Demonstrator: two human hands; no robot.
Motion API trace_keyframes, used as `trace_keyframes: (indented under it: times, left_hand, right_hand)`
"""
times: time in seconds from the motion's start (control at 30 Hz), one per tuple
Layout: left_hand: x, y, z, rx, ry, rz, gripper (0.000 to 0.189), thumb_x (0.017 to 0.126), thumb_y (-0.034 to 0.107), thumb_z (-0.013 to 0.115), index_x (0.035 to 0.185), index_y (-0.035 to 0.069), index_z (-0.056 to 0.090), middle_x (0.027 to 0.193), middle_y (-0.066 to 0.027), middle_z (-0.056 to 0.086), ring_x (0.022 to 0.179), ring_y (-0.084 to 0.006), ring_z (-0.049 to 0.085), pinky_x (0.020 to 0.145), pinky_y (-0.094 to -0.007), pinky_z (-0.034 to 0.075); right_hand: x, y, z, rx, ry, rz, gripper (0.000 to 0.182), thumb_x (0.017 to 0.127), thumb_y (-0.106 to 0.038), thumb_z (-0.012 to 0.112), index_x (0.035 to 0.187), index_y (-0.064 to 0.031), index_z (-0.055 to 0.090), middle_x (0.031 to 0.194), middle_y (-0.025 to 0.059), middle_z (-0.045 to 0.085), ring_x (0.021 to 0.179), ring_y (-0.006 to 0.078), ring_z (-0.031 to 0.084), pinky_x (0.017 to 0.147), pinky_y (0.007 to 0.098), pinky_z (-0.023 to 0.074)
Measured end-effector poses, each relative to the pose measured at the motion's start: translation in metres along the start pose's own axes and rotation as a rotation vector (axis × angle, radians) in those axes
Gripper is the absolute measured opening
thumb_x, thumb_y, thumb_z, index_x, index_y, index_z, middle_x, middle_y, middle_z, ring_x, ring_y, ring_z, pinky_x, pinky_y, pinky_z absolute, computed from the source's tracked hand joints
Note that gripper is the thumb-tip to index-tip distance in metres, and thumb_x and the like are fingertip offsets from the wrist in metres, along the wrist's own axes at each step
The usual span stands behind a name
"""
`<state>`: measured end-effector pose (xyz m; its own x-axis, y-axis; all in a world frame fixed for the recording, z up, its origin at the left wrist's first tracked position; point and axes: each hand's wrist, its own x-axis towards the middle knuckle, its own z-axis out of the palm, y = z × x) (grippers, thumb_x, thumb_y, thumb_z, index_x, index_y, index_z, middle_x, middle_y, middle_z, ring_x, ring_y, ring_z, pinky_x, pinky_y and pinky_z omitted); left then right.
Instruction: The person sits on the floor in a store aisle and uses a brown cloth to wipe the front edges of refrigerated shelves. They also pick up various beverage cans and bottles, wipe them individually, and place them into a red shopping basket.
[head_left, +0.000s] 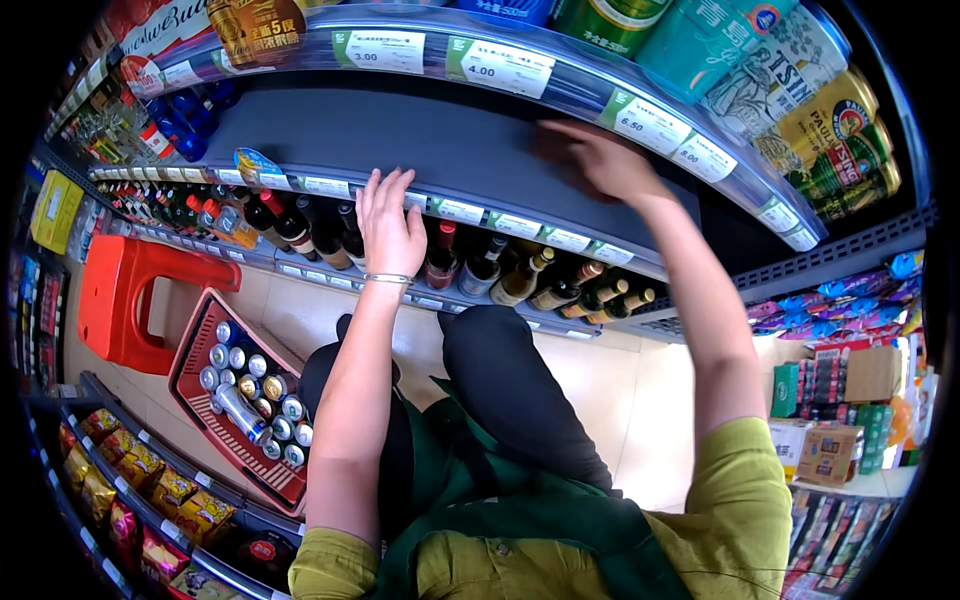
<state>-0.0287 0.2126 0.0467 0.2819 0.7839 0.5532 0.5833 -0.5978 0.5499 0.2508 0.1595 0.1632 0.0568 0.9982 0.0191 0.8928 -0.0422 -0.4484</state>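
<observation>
Before me is a dark grey shelf board (315, 124) with a strip of price tags along its front edge (457, 211). My left hand (391, 225) rests on that edge with its fingers extended, holding nothing, a bracelet (389, 278) at its wrist. Farther right, my right hand (600, 157) reaches in over the board, just below the upper shelf's tag rail (517, 67). It is blurred, with a dark reddish smear beneath it, so whether it holds anything is unclear. Several wine bottles (442, 259) stand on the shelf under the board.
Beer cans (795, 82) stand on the upper shelf; blue bottles (180, 124) are at the board's left end. On the floor at left are a red shopping basket (202, 405) of drink cans (281, 427) and a red plastic stool (112, 300). Snack bags (142, 465) fill shelves behind it.
</observation>
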Motion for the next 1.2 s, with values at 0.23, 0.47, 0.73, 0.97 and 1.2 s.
trace_keyframes:
  times: [0.23, 0.47, 0.73, 0.97, 1.2]
  left_hand:
    - [0.001, -0.002, 0.002, -0.086, -0.032, 0.027, 0.049, 0.078, -0.003, 0.052, 0.126, 0.005, 0.049, 0.125, -0.0177, 0.053, 0.126, -0.0359, 0.041, 0.108, -0.0469, 0.027]
    - [-0.002, -0.012, -0.009, -0.191, -0.005, 0.026, 0.044, 0.079, -0.005, 0.051, 0.122, 0.005, 0.053, 0.132, -0.0162, 0.049, 0.129, -0.0341, 0.039, 0.107, -0.0410, 0.032]
    - [-0.050, -0.021, -0.014, -0.690, 0.562, -0.555, 0.041, 0.080, -0.002, 0.055, 0.120, 0.004, 0.050, 0.119, -0.0135, 0.055, 0.113, -0.0271, 0.050, 0.100, -0.0363, 0.037]
    - [-0.042, -0.087, -0.028, -0.933, 0.674, -0.833, 0.033, 0.082, 0.001, 0.056, 0.115, -0.001, 0.053, 0.110, -0.0148, 0.059, 0.103, -0.0250, 0.055, 0.094, -0.0337, 0.040]
    - [-0.016, -0.092, -0.035, -0.750, 0.452, -0.648, 0.032, 0.082, 0.007, 0.058, 0.113, -0.001, 0.055, 0.108, -0.0174, 0.062, 0.102, -0.0297, 0.058, 0.090, -0.0356, 0.044]
  right_hand:
    - [0.047, -0.043, 0.093, -0.277, -0.063, -0.442, 0.047, 0.076, -0.003, 0.054, 0.114, -0.0283, 0.065, 0.133, -0.0004, 0.052, 0.115, 0.0240, 0.047, 0.101, 0.0445, 0.0329]
    - [-0.024, 0.078, 0.019, -0.417, 0.096, -0.188, 0.044, 0.077, 0.000, 0.051, 0.110, -0.0230, 0.068, 0.126, 0.0055, 0.057, 0.110, 0.0297, 0.054, 0.099, 0.0387, 0.0395]
    - [-0.010, -0.108, 0.044, -0.499, 0.229, -0.508, 0.029, 0.071, -0.004, 0.060, 0.098, -0.0112, 0.068, 0.105, 0.0060, 0.063, 0.091, 0.0284, 0.056, 0.080, 0.0381, 0.0463]
    - [0.093, -0.296, 0.182, -0.747, 0.287, -1.106, 0.016, 0.074, -0.016, 0.059, 0.084, -0.0097, 0.069, 0.093, 0.0014, 0.060, 0.095, 0.0219, 0.052, 0.075, 0.0345, 0.0421]
    - [0.184, -0.339, 0.253, -1.164, 0.059, -0.923, 0.019, 0.078, -0.020, 0.059, 0.088, -0.0132, 0.072, 0.096, 0.0000, 0.063, 0.100, 0.0207, 0.051, 0.077, 0.0351, 0.0410]
